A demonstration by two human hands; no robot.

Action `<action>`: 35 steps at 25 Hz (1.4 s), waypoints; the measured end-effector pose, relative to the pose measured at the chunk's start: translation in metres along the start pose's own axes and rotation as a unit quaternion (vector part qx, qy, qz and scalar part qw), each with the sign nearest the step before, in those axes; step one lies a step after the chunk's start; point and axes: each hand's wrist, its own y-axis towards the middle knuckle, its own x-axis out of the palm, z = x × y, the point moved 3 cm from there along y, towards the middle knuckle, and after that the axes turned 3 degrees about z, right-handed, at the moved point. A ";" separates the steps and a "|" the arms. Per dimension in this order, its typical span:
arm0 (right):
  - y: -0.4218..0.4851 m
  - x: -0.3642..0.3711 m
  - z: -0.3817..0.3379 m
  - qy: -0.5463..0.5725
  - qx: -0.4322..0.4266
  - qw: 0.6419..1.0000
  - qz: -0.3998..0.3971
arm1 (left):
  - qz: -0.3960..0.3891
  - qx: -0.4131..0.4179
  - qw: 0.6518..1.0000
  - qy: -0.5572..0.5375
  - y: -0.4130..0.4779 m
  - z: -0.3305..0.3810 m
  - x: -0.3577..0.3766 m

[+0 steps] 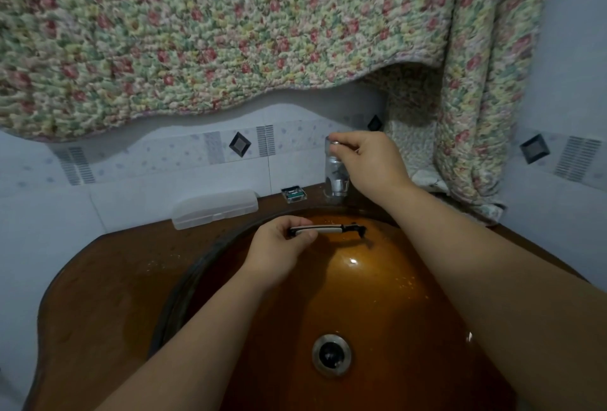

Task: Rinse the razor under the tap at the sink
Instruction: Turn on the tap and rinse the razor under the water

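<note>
My left hand (283, 244) grips a razor (328, 230) by the end of its white and black handle. The razor lies level over the back of the amber-brown sink bowl (377, 295), with its dark head pointing right, just below the tap. The chrome tap (335, 174) stands upright on the back rim. My right hand (368, 161) is closed on the knob at the tap's top. No stream of water is visible. The drain (331, 354) sits low in the bowl.
A clear plastic case (215, 208) lies on the dark brown counter (98, 279) at the back left. A small transparent box (294, 194) sits beside the tap. A floral quilted cloth (230, 32) hangs above the sink and down its right side. White tiled walls surround it.
</note>
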 end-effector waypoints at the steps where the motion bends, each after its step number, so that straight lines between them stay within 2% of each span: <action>1: 0.001 0.000 0.000 0.000 0.001 1.000 -0.001 | 0.000 0.001 1.000 -0.001 0.000 0.000 0.000; 16: 0.000 -0.002 0.002 0.048 0.034 0.998 0.017 | 0.006 0.007 1.000 -0.001 0.001 0.000 -0.002; 18: -0.014 -0.007 0.014 0.051 0.061 0.995 0.054 | 0.010 0.006 1.000 -0.005 0.001 -0.001 -0.002; 20: -0.031 -0.010 0.032 0.064 0.127 0.987 0.074 | 0.019 0.005 1.000 -0.012 0.002 -0.002 -0.002; 24: -0.065 0.002 0.060 0.018 0.226 0.974 -0.009 | 0.053 -0.003 0.998 -0.026 0.003 -0.001 -0.004; 27: -0.084 0.018 0.068 0.115 0.311 0.938 -0.097 | 0.053 -0.015 0.997 -0.052 0.002 0.001 -0.004; 30: -0.090 0.027 0.071 0.179 0.311 0.923 -0.137 | 0.043 -0.022 0.995 -0.089 0.000 0.002 0.000; 33: -0.090 0.031 0.072 0.231 0.290 0.919 -0.132 | 0.017 -0.023 0.996 -0.090 -0.002 0.002 0.005; 35: -0.088 0.031 0.072 0.227 0.282 0.923 -0.127 | 0.007 -0.023 0.997 -0.073 -0.001 0.000 0.006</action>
